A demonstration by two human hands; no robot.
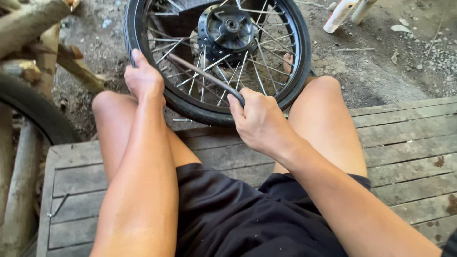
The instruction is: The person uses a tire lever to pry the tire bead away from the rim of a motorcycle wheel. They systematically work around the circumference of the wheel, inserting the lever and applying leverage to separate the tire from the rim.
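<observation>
Black shorts [247, 219], bare knees; spoked wheel [216, 52] beyond.
Tyre edge is gripped by left hand [143, 78]; metal lever [204, 76] is clasped by right hand [259, 121].

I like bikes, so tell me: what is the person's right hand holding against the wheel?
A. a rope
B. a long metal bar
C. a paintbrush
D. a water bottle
B: the right hand has its grip around the end of a long metal bar that lies across the spokes of the wheel, while the left hand grasps the tire's edge.
</observation>
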